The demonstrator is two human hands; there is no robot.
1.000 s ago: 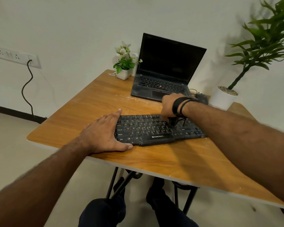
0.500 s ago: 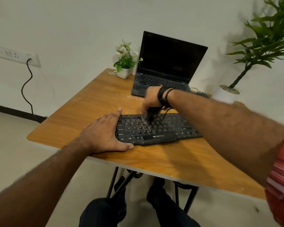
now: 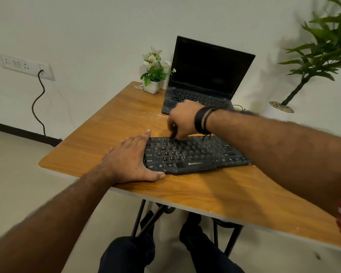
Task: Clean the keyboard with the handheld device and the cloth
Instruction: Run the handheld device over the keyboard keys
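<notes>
A dusty black keyboard (image 3: 195,154) lies across the middle of the wooden table (image 3: 205,194). My left hand (image 3: 130,160) rests flat on the table against the keyboard's left end, thumb along its front edge. My right hand (image 3: 183,119) hovers over the keyboard's back rows left of centre, fingers curled down around a small dark handheld device that is almost wholly hidden by the hand; only a dark tip touches the keys. No cloth shows in view.
An open black laptop (image 3: 205,81) stands behind the keyboard, a small white flower pot (image 3: 152,86) to its left. A tall potted plant (image 3: 280,107) stands at the right. A wall socket (image 3: 26,66) with a cable sits at the left. Table legs and my knees lie below.
My right hand has swept left along the keyboard's back rows, from the right part to left of centre. My left hand has stayed put on the keyboard's left end.
</notes>
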